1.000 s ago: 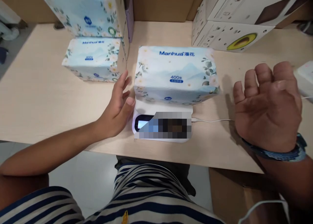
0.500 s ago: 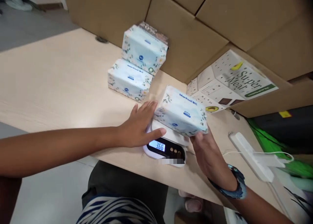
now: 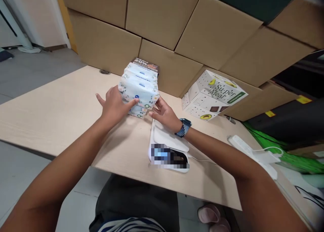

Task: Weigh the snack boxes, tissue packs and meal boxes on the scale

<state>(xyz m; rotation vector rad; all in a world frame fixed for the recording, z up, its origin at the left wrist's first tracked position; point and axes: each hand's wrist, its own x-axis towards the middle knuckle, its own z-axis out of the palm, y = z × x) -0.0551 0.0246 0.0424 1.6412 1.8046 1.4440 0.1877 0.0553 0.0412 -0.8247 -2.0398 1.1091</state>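
Observation:
A floral pack of tissues (image 3: pixel 138 90) is gripped between my two hands, right above a lower tissue pack (image 3: pixel 137 111). My left hand (image 3: pixel 114 105) holds its left side, thumb across the front. At its lower right corner, my right hand (image 3: pixel 167 114) closes its fingers on the pack. Another tissue pack (image 3: pixel 141 69) stands behind, with a dark printed box (image 3: pixel 146 63) at its back. I cannot tell whether the held pack rests fully on the lower one. The white kitchen scale (image 3: pixel 172 140) has a bare platform; its display is blurred out.
Stacked cardboard boxes (image 3: pixel 162 19) line the back of the table (image 3: pixel 63 110). White "Super Meal" boxes (image 3: pixel 215 95) stand right of the tissue packs. A power strip (image 3: pixel 253 154) with a cable lies at the right edge.
Both hands have carried the tissue pack from the scale, left and back, to the other packs. My left hand has moved from beside the scale onto the pack's left side.

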